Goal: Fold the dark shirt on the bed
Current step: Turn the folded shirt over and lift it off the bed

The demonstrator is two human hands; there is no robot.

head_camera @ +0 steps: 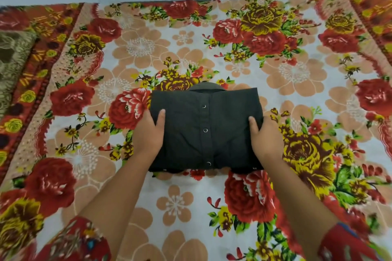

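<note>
At the left edge of the bundle, your left hand (149, 131) grips the side of the dark shirt (204, 129), thumb on top, fingers tucked beneath. The shirt sits at the centre of the frame on the floral bedsheet (212, 207) as a compact rectangle, snap placket facing up, collar peeking out at its far edge. At the right edge, your right hand (266, 137) clasps it the same way. The folding looks essentially finished; only squaring up or setting it aside seems left.
</note>
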